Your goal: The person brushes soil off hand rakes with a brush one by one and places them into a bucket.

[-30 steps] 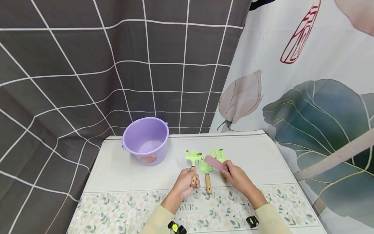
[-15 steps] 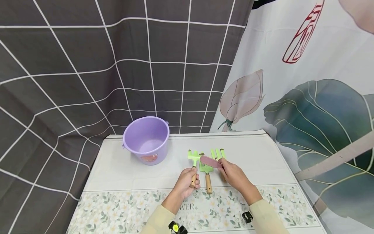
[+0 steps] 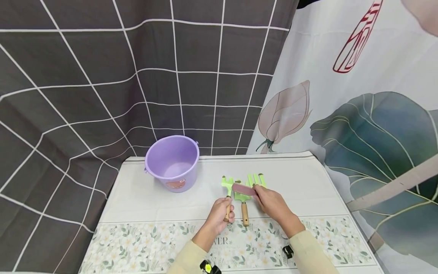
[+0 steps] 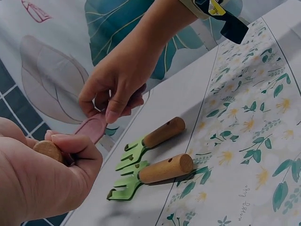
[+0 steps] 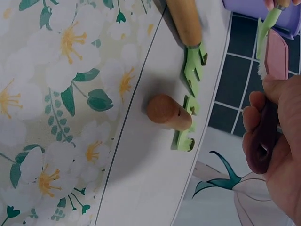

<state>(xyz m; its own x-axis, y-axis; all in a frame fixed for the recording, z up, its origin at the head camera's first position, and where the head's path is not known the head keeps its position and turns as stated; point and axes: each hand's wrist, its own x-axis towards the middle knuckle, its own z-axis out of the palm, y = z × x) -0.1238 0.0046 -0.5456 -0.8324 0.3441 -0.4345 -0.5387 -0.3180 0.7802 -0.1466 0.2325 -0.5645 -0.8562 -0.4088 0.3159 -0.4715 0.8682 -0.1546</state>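
My left hand (image 3: 219, 216) grips the wooden handle of a small garden fork, its light green head (image 3: 227, 183) raised. In my right hand (image 3: 273, 205) is a brush (image 5: 277, 54) with a pink back, white bristles and a dark handle. The bristles face the fork's green head and meet it in the right wrist view. Two more green tools with wooden handles lie on the table: a middle fork (image 3: 245, 215) and a right fork (image 3: 256, 179), the latter partly behind my right hand in the head view. Brownish marks show on the tine ends.
A purple bucket (image 3: 189, 179) stands at the back left of the table (image 3: 291, 171), beside a dark gridded curtain (image 3: 195, 87). A white floral curtain (image 3: 291, 125) hangs at the right. The table's cover has a flower-printed strip along the front.
My right hand has brought the brush leftward and lower, from over the right-hand tools onto the head of the held fork. My left hand keeps its grip nearly in place.
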